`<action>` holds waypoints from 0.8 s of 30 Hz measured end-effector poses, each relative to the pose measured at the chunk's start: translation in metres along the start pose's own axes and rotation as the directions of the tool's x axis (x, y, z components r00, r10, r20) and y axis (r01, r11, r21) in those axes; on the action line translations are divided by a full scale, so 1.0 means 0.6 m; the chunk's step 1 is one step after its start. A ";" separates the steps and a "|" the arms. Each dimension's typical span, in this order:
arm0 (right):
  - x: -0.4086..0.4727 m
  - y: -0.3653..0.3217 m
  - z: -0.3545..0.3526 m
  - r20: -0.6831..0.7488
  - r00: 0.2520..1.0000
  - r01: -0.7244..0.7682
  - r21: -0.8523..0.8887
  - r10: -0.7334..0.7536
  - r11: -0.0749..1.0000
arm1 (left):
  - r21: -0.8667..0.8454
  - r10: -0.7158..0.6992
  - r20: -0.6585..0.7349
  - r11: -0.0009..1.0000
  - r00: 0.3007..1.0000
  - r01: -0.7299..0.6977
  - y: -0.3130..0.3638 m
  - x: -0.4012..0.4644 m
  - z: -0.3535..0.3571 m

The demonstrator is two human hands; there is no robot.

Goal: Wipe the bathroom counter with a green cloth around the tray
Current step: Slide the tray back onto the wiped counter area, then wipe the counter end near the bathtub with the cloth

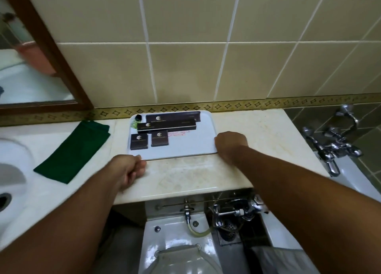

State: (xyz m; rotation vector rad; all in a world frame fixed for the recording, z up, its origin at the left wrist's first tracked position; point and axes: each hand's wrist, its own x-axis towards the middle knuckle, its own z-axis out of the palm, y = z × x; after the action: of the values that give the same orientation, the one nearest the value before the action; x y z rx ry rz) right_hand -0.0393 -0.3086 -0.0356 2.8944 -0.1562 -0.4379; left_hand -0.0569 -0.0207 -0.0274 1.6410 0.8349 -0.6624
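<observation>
**Both hands on the tray, cloth waiting to the left**

The left hand [128,169] was curled at the near left corner of the white tray [193,148], its fingertips against the front rim. The right hand [231,143] was clenched over the tray's right edge near the front corner, knuckles up. Whether either hand fully pinched the rim could not be told; both touched it. Between the hands the tray carried four dark boxes [159,138], two long and two small, and a small green bottle [136,121] at the far left corner.

The step appeared to be shifting or lifting the tray to free the counter beneath. Doing it well called for keeping the tray level and moving both hands together, since the loose boxes could slide.

The green cloth [74,152] lay folded flat beyond the left hand, apart from it, between the tray and the white sink basin [14,170]. The marble counter [257,129] showed faint stains in front of the tray and past the right hand, so wiping seemed not yet begun. Chrome taps [332,148] stood well to the right.
</observation>
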 end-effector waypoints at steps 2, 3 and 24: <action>-0.004 -0.023 -0.038 -0.007 0.999 -0.047 -0.171 0.046 0.984 | 0.196 0.233 -0.134 0.959 0.963 -0.205 -0.013 0.007 -0.025; -0.004 -0.049 -0.066 -0.068 0.997 -0.041 -0.218 0.027 0.975 | 0.357 0.366 -0.211 0.892 0.906 -0.277 -0.016 0.009 -0.054; 0.070 -0.639 -0.222 0.174 0.522 0.807 -0.417 -0.835 0.418 | 0.693 0.533 -0.113 0.648 0.839 -0.318 -0.002 0.106 -0.357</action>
State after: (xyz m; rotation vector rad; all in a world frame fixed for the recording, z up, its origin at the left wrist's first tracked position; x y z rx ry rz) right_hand 0.0691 0.0836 -0.0080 2.2743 1.2899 -0.4334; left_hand -0.0210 0.1997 -0.0312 2.5411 0.3792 -0.3579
